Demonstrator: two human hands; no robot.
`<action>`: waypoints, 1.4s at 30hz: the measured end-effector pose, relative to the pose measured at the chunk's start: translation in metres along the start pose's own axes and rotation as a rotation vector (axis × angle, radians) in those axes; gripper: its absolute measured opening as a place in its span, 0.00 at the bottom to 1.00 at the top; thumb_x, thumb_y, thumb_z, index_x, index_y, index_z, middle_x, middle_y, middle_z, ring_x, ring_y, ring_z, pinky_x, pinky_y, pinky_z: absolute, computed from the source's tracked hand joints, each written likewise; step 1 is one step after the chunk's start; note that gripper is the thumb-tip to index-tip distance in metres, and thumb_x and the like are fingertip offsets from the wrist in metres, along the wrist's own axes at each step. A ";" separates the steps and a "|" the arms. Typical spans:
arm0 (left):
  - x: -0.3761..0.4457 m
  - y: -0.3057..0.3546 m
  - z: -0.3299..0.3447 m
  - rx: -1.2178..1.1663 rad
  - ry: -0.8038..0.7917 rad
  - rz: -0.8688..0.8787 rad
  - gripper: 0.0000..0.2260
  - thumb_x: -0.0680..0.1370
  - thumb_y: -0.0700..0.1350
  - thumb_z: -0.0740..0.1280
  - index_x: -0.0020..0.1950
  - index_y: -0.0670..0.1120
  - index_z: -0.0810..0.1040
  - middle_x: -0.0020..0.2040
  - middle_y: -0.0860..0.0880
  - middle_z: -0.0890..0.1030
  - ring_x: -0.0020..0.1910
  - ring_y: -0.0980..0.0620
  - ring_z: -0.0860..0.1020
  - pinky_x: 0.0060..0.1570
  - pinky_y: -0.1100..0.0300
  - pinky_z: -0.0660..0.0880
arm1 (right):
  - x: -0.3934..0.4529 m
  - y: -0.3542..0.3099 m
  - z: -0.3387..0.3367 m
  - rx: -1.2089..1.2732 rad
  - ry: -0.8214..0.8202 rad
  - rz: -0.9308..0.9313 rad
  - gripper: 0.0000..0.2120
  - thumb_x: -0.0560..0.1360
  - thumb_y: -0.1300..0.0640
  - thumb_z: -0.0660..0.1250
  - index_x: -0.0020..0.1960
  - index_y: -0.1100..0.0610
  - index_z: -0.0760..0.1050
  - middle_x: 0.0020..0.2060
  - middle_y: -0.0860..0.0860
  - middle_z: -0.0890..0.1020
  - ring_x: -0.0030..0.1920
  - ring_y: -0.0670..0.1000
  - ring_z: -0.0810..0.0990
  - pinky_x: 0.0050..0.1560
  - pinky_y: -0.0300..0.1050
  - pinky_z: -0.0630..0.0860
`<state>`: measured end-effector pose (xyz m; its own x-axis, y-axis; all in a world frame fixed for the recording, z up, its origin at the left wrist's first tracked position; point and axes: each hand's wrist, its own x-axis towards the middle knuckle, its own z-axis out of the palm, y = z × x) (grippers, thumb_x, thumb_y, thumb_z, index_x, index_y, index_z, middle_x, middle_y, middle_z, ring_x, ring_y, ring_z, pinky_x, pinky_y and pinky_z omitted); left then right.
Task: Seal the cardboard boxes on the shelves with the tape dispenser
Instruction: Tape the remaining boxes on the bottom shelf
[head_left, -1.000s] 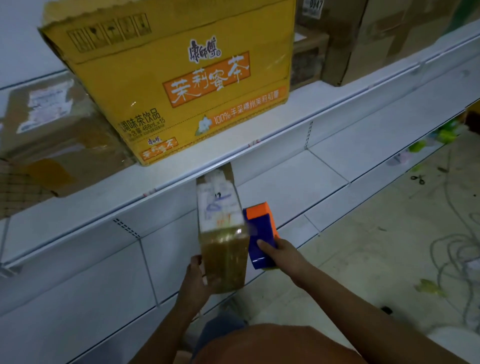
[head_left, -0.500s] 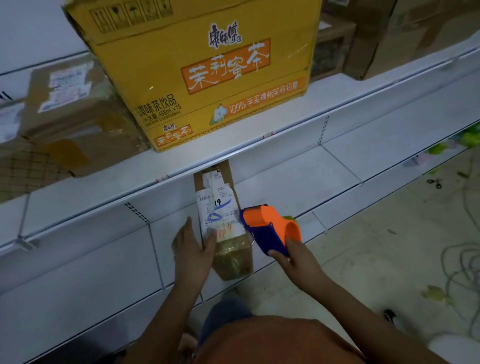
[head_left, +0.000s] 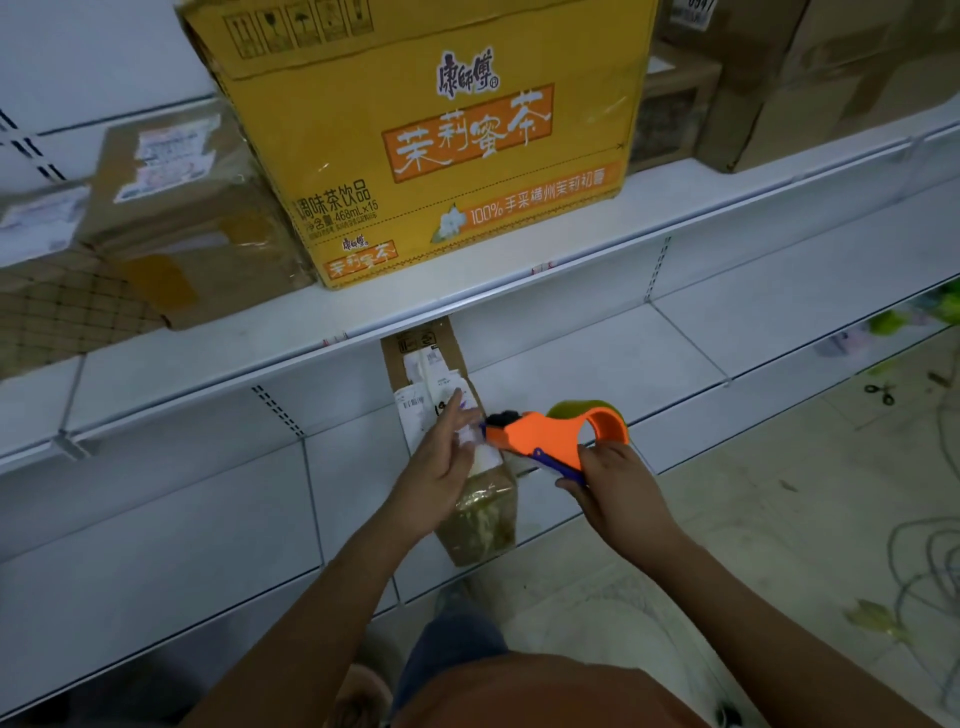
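Your right hand (head_left: 615, 488) grips the tape dispenser (head_left: 550, 436) by its blue handle, fingers curled round it. Dispenser is orange, lying roughly level, nose pointing left, tape roll at the back. Nose sits over the small box (head_left: 457, 441), right at your left fingertips; can't tell if it touches the box.

Your left hand (head_left: 439, 467) is flat, fingers straight, resting on the small box's label side. Not gripping anything.

Small box is narrow brown cardboard lying on the lower shelf (head_left: 597, 364), far end tucked under the upper shelf (head_left: 519, 265), near end reaching the lower shelf's front edge. White labels on top, shiny tape across the near end.

On the upper shelf: big yellow box (head_left: 431, 135) directly above, brown boxes (head_left: 192, 228) to its left with labels and tape, more brown boxes (head_left: 810, 78) to its right.

Floor (head_left: 779, 519) on the right: scissors (head_left: 880, 392), loose cable (head_left: 930, 561).
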<state>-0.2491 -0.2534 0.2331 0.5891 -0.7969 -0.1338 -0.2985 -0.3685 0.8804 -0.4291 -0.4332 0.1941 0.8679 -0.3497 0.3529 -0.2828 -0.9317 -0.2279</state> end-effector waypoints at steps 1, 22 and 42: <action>-0.002 -0.004 0.003 0.127 0.043 0.023 0.26 0.86 0.47 0.57 0.82 0.56 0.52 0.77 0.54 0.65 0.75 0.53 0.65 0.73 0.48 0.67 | 0.004 -0.003 0.000 -0.011 0.004 0.026 0.13 0.74 0.50 0.72 0.45 0.59 0.75 0.33 0.54 0.78 0.38 0.58 0.76 0.41 0.46 0.66; 0.028 0.019 0.064 0.955 0.220 0.028 0.37 0.75 0.72 0.54 0.73 0.48 0.67 0.66 0.43 0.70 0.67 0.40 0.66 0.72 0.43 0.62 | -0.005 0.011 0.002 0.156 0.008 0.329 0.12 0.78 0.50 0.67 0.46 0.60 0.74 0.30 0.47 0.68 0.32 0.52 0.68 0.32 0.42 0.57; 0.068 -0.003 0.017 1.038 0.083 -0.049 0.45 0.80 0.51 0.67 0.81 0.42 0.37 0.81 0.36 0.43 0.81 0.38 0.43 0.79 0.45 0.45 | -0.018 0.009 0.001 0.063 0.030 0.401 0.13 0.75 0.52 0.71 0.41 0.57 0.71 0.29 0.52 0.73 0.34 0.53 0.70 0.36 0.45 0.63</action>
<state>-0.2206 -0.3150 0.2135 0.6561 -0.7490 -0.0927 -0.7486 -0.6614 0.0458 -0.4468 -0.4357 0.1849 0.6814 -0.6875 0.2511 -0.5700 -0.7137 -0.4072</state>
